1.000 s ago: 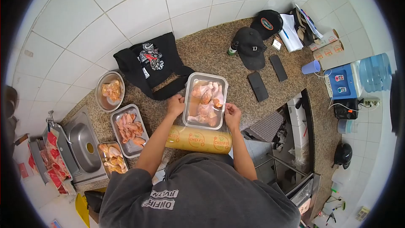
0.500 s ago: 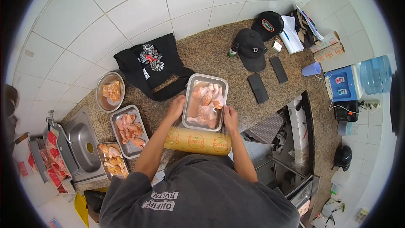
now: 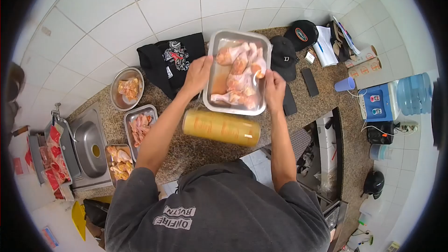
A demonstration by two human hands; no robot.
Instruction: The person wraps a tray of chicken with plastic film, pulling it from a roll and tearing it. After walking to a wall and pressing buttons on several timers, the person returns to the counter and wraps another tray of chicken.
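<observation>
My left hand [image 3: 198, 75] is closed on the left rim of a metal tray [image 3: 218, 79], and my right hand [image 3: 275, 89] grips its right side. Raw chicken drumsticks [image 3: 240, 75] lie in the tray under what looks like clear, shiny plastic film. The tray is raised above the counter, nearer the camera. Below it, closer to my body, a yellowish roll of cling film [image 3: 221, 128] with red print lies across the counter. Neither hand touches the roll. The fingers under the tray are partly hidden.
To the left are a tray of chicken pieces [image 3: 141, 128], a smaller tray [image 3: 120, 161], a steel bowl [image 3: 127, 89] and a sink [image 3: 91, 151]. Behind lie a black cloth bag [image 3: 158, 60] and caps [image 3: 283, 56]. Phones [image 3: 309, 82] and a blue cup [image 3: 344, 84] are rightward.
Both hands have lifted the tray up and away from my body, off the film roll's edge. The roll now lies apart from it and appears slightly turned.
</observation>
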